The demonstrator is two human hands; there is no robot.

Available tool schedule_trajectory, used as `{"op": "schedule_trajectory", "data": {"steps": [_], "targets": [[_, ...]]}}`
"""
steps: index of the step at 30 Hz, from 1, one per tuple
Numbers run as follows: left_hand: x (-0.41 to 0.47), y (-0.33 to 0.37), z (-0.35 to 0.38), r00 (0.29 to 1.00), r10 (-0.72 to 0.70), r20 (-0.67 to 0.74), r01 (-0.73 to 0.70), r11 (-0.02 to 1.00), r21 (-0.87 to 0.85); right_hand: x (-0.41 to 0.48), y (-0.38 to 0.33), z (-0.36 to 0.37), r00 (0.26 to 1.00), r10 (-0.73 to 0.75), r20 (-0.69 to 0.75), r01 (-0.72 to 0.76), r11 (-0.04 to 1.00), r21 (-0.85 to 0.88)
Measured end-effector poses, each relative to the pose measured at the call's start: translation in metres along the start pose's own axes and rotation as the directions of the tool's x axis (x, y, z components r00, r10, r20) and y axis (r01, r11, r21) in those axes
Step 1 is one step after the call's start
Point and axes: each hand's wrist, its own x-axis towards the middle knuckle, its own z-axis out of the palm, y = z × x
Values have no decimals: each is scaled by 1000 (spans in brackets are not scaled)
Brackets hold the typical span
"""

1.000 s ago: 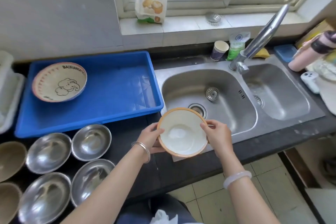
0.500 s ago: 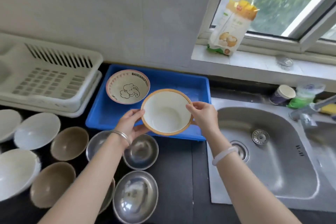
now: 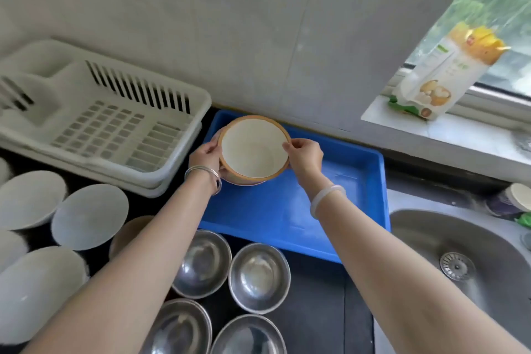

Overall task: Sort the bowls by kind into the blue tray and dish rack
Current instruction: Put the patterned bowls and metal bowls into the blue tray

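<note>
Hands, left (image 3: pixel 205 156) and right (image 3: pixel 306 154), fingers gripping the orange-rimmed bowl (image 3: pixel 254 149) over another in the blue tray (image 3: pixel 287 218), frame centre; next, nest and release.

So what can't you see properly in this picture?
- Bowl under the held bowl: head view, almost all covered; only a rim sliver shows.
- Lowest steel bowls: cut off by the bottom edge.
- White bowls at left: blurred, some cut by the edge.
- Bag print: too blurred to read.

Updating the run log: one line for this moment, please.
step: nesting | left hand, right hand: both on bowl | place: tray, far-left corner | rack: no bowls
</note>
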Motion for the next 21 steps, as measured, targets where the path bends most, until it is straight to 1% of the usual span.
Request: {"op": "schedule_trajectory", "data": {"steps": [6,11,18,21], "targets": [[29,-7,1,1000,-12,-13,12,1000,4,18,10,25,998,67,-1,-67,998,12],[41,-14,-1,999,-18,-33,19,999,48,22,18,35,998,67,-3,-67,998,-4],[47,-19,-4,1000,14,-3,-14,998,66,25,24,40,998,60,-1,-60,998,-10],[48,-22,-4,998,46,-44,-40,992,122,24,26,40,998,64,11,-63,998,-11]]}}
